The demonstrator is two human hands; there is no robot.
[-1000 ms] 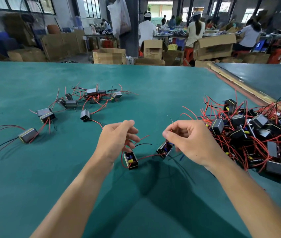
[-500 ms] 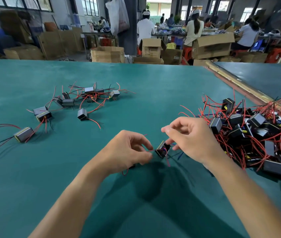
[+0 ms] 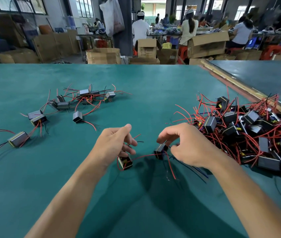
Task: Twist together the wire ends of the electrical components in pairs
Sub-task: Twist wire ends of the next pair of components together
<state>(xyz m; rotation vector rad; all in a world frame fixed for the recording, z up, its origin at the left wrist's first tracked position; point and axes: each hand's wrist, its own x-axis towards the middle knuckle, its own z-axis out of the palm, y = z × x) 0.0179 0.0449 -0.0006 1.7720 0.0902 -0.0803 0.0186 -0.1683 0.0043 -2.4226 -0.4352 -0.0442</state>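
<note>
Two small black components with red and black leads lie on the green table (image 3: 136,86) in front of me. The left component (image 3: 125,162) sits just under my left hand (image 3: 114,143), whose curled fingers pinch its leads; a red and a black end stick out past the fingertips. My right hand (image 3: 186,146) curls over the right component (image 3: 160,150), thumb and fingertips pinching at its top. A red wire (image 3: 143,156) runs between the two components. More red and dark leads trail from the right one toward me.
A big heap of loose components (image 3: 249,127) with tangled red wires lies at the right, touching my right wrist. A chain of joined components (image 3: 62,105) spreads across the left. A wooden strip (image 3: 235,83) edges the table at the right. People work among cardboard boxes beyond.
My hands have drawn apart again after meeting in the middle. The left component is back in sight under my left hand, and the red wire now spans the gap between the two components.
</note>
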